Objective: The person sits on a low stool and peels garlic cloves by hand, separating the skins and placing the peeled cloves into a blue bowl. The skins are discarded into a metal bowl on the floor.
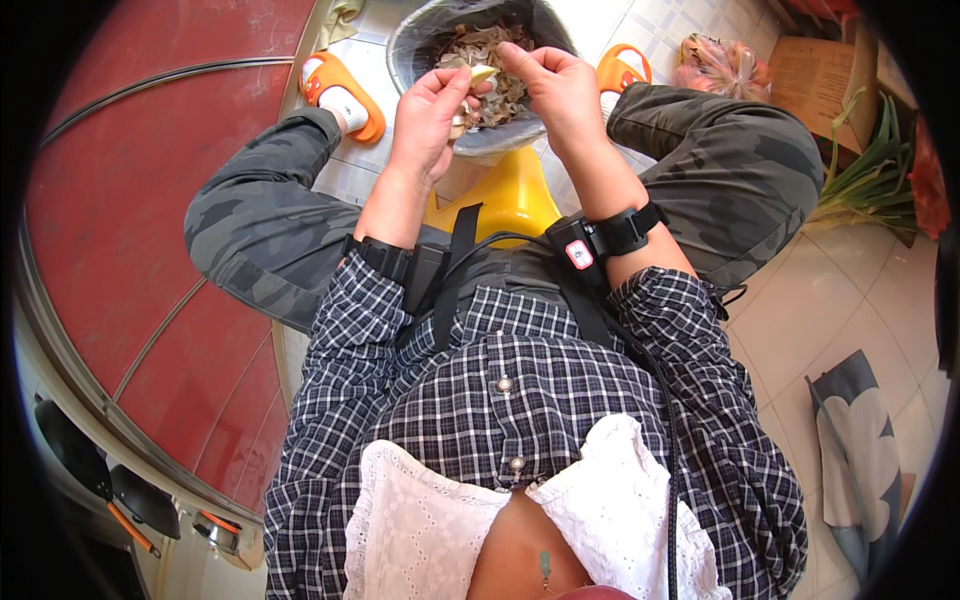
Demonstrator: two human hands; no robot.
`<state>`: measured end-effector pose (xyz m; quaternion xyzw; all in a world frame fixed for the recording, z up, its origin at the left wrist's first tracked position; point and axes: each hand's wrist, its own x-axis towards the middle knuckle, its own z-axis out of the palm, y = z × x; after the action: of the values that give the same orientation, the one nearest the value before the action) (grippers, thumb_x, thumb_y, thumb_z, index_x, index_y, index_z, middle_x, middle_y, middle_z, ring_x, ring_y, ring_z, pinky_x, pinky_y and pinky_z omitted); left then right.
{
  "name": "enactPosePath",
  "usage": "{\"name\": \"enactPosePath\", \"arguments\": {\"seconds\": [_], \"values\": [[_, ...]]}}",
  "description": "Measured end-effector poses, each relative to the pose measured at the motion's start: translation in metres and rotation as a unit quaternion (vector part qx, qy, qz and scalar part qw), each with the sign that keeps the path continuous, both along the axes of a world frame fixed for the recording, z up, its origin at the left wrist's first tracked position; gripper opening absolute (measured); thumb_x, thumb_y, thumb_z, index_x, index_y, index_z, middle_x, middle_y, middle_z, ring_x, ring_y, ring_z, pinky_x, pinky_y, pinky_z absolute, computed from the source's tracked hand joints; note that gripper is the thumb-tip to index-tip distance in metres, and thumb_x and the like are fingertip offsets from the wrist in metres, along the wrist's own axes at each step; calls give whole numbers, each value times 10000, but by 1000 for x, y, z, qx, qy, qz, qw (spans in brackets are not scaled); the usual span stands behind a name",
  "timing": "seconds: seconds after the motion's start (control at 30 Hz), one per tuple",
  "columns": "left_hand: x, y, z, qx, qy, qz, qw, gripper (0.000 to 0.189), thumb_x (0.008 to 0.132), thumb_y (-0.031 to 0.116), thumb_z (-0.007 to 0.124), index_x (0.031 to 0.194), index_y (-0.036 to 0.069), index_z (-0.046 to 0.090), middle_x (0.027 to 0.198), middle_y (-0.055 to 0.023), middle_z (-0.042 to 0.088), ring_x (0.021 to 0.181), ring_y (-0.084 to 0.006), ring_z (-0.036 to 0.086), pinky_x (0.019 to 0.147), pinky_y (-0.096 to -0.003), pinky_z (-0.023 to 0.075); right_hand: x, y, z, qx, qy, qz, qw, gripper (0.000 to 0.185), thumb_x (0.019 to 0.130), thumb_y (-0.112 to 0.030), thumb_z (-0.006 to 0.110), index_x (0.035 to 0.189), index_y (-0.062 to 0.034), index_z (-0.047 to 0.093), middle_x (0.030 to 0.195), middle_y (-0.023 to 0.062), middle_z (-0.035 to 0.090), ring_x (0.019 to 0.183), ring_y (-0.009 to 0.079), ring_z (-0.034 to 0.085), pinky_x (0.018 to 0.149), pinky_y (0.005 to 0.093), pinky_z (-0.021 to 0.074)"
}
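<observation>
My left hand (435,112) grips a pale yellow-green garlic clove (482,74) between thumb and fingers, over a lined waste bin (401,64). Whitish pieces, partly hidden, show beneath the fingers of the same hand. My right hand (551,86) is just to the right, above the bin, with thumb and forefinger brought close together; whether a scrap of skin lies between them cannot be made out. Dry papery peelings (510,101) lie in the bin below both hands.
A yellow plastic stool (506,202) stands between my legs, below the bin. Orange slippers (349,90) flank the bin. At the right are a tied plastic bag (724,71), a cardboard box (817,86) and long green leaves (870,176). Red cabinet doors (142,187) run along the left.
</observation>
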<state>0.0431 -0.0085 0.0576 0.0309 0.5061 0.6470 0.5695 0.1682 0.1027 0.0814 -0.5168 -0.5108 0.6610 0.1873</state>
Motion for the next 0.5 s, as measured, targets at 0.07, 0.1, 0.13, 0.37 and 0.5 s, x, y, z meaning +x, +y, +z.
{"name": "enactPosePath", "arguments": {"seconds": [0.07, 0.1, 0.13, 0.37, 0.5], "values": [[-1, 0, 1, -1, 9, 3, 1000, 163, 962, 180, 670, 1025, 34, 632, 964, -95, 726, 787, -85, 623, 723, -211, 497, 2, 1, -4, -19, -48, 27, 998, 335, 944, -388, 672, 884, -62, 719, 670, -67, 524, 551, 26, 390, 485, 226, 290], [0, 0, 1, -2, 12, 5, 1000, 165, 961, 177, 670, 1028, 31, 631, 970, -99, 726, 790, -87, 624, 728, -211, 495, 3, 0, -8, -72, -36, 14, 997, 331, 968, -376, 635, 938, -54, 706, 706, -51, 541, 566, 37, 406, 497, 226, 306], [0, 0, 1, 2, 22, 3, 1000, 165, 962, 174, 668, 1032, 29, 631, 975, -100, 726, 794, -88, 623, 731, -210, 494, 3, -1, -12, -125, -24, 0, 992, 332, 991, -365, 597, 993, -47, 692, 742, -36, 559, 581, 48, 422, 508, 227, 321], [-3, 0, 0, 23, 65, 14, 998, 169, 963, 155, 662, 1057, 19, 630, 995, -107, 724, 806, -85, 619, 742, -212, 498, 7, 3, -28, -437, 295, -100, 844, 400, 1064, -230, 402, 1289, 83, 508, 1105, 174, 590, 940, 230, 595, 823, 334, 534], [-9, 0, 4, 21, 67, 31, 997, 177, 964, 155, 660, 1070, 18, 628, 996, -102, 724, 816, -84, 628, 741, -216, 505, 6, 3, -26, -411, 288, -86, 861, 373, 1018, -88, 438, 1329, 113, 482, 1118, 175, 605, 968, 229, 621, 901, 325, 553]]}}
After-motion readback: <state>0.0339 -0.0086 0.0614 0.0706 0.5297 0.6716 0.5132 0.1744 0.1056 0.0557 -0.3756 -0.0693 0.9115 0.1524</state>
